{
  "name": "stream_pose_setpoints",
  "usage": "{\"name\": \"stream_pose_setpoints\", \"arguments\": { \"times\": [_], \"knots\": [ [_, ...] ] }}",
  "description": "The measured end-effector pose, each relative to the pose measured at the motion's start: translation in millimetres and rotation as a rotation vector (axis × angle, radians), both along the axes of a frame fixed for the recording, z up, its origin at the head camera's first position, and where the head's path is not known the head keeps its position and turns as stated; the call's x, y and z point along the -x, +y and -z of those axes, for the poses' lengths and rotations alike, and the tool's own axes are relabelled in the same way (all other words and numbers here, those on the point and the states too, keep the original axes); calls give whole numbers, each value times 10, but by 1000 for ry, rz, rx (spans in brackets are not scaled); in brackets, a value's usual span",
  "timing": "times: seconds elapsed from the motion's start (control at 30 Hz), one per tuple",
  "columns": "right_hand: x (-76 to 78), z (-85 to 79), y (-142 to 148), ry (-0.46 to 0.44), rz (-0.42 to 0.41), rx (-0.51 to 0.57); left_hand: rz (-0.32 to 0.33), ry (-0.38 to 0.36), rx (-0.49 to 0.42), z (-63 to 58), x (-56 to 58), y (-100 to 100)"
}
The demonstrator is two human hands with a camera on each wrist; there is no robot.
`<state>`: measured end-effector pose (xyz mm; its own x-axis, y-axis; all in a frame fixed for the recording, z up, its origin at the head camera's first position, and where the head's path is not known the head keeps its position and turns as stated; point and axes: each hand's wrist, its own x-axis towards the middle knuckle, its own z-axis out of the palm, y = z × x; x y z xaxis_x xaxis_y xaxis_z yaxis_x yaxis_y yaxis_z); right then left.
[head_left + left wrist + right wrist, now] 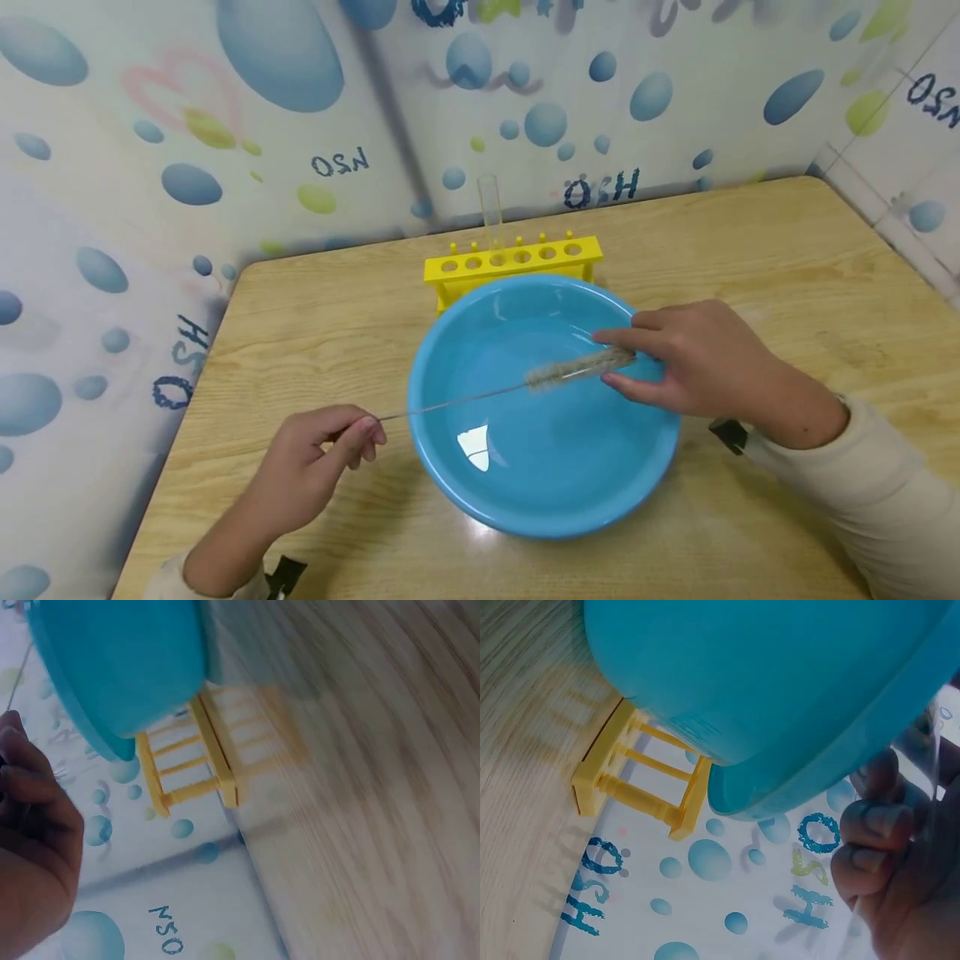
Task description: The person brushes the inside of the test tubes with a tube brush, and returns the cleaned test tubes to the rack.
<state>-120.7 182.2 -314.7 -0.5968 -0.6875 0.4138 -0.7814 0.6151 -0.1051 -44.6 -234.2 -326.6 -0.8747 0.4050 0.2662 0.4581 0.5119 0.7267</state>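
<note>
Left hand [315, 454] low at the table's [750, 267] near-left, fingers curled, thumb and forefinger pinching the wire end of the brush [577, 368]. Right hand [697, 358] over the basin's [540, 500] right rim, wrist bent inward, forefinger stretched above and thumb below, clamped on a clear tube [600, 354] sheathing the bristles. Brush and tube lying nearly level above the basin's bowl, wire running left past the rim. Behind the basin, touching or just beside it, a yellow rack [517, 260] with one glass tube [491, 208] upright.
</note>
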Motion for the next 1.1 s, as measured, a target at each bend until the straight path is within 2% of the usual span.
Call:
{"name": "stream_pose_setpoints", "arguments": {
  "times": [0.1, 0.17, 0.23, 0.27, 0.3, 0.37, 0.4, 0.53, 0.63, 0.7, 0.77, 0.8, 0.87, 1.0, 1.1],
  "knots": [
    [-8, 5, -6, 16, 8, 8, 26, -235, -77, -61, 11, -2],
    [-10, -1, -11, 32, 10, 15, 55, -346, -114, -91, 27, -4],
    [-11, -7, -13, 43, 12, 23, 70, -417, -134, -106, 37, 3],
    [-13, -8, -11, 47, 10, 28, 70, -417, -128, -102, 39, 10],
    [-15, -7, -10, 49, 8, 30, 63, -385, -107, -93, 38, 22],
    [-18, -3, -4, 43, 0, 31, 47, -257, -43, -56, 32, 52],
    [-19, -1, 0, 34, -3, 30, 38, -165, -4, -32, 31, 68],
    [-23, -8, -1, -46, 2, -12, 11, 336, 179, 65, 58, 125],
    [-32, -24, -21, -130, 20, -62, -4, 668, 266, 109, 96, 152],
    [-40, -27, -36, -161, 24, -84, -19, 812, 289, 123, 115, 169],
    [-44, -24, -43, -159, 20, -87, -28, 871, 279, 127, 127, 185],
    [-43, -20, -45, -147, 16, -81, -27, 854, 255, 126, 129, 194],
    [-35, -15, -45, -104, 6, -57, -18, 722, 182, 114, 122, 210],
    [-21, -4, -40, 4, -18, 10, -6, 300, -2, 62, 77, 240],
    [-22, 12, -38, 59, -35, 46, -16, 18, -60, -4, 50, 257]
  ]
}}
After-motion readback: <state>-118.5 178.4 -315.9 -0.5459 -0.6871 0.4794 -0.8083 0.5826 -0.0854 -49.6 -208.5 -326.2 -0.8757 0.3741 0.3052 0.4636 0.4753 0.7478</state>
